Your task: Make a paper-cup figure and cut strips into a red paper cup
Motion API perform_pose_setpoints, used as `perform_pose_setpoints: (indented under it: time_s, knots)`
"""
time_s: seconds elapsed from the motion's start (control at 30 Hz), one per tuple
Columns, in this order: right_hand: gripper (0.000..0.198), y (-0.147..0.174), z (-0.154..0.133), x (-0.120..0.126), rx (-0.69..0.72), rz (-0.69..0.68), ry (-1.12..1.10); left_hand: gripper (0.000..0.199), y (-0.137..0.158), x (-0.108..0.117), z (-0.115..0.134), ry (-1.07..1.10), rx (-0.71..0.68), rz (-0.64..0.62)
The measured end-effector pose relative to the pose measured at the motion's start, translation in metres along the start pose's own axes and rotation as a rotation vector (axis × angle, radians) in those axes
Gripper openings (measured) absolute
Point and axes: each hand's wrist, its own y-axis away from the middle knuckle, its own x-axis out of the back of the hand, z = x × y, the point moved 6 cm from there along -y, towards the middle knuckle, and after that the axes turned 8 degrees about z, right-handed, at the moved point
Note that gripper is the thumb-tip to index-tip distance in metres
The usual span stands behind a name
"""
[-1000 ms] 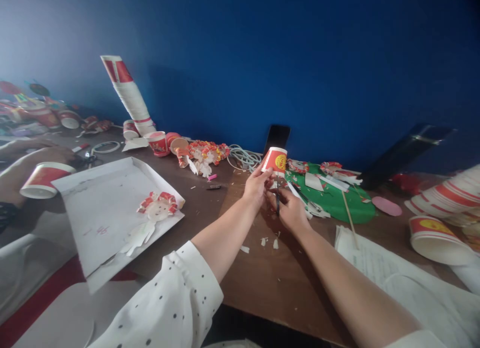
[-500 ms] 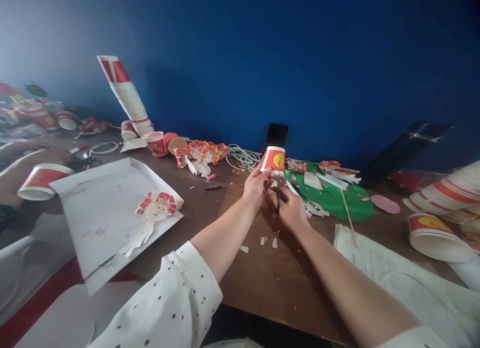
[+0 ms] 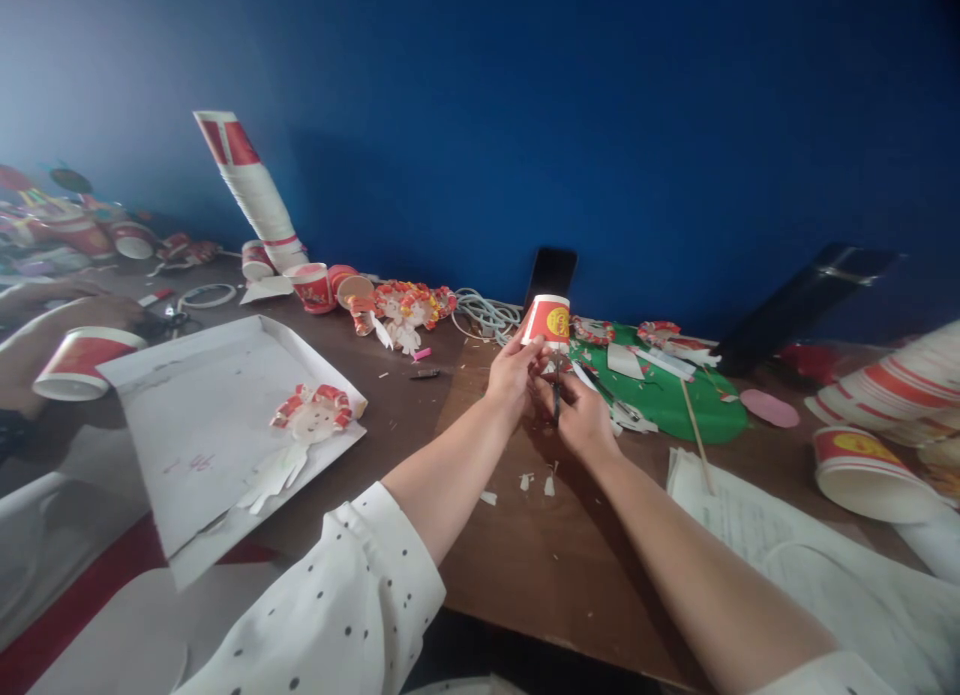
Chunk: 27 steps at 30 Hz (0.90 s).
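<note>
A red and white paper cup [image 3: 547, 320] with a yellow emblem is in my left hand [image 3: 514, 375], its fingers closed around the lower side. My right hand [image 3: 585, 415] is closed on dark-handled scissors [image 3: 556, 390], whose blades point up at the cup's lower edge. Whether the blades are in the paper I cannot tell. Small white paper scraps [image 3: 550, 485] lie on the brown table [image 3: 510, 575] below my hands.
A leaning cup stack [image 3: 259, 200] and a phone [image 3: 553, 272] stand by the blue wall. Green paper [image 3: 660, 400] with scraps lies to the right, near written sheets [image 3: 750, 515]. A white box lid [image 3: 195, 405] holds a paper lion figure [image 3: 311, 420]. Another person's hand [image 3: 112, 320] is at far left.
Almost nothing differs. My hands, the cup and the scissors keep nearly the same place.
</note>
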Motion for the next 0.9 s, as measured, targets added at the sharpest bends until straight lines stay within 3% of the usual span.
perform_pose_setpoints:
  time_s: [0.9]
  knots:
    - [0.046,0.002,-0.019,0.007,0.062,0.041,0.126,0.033,-0.012,0.004,-0.006,0.027,-0.039,-0.048]
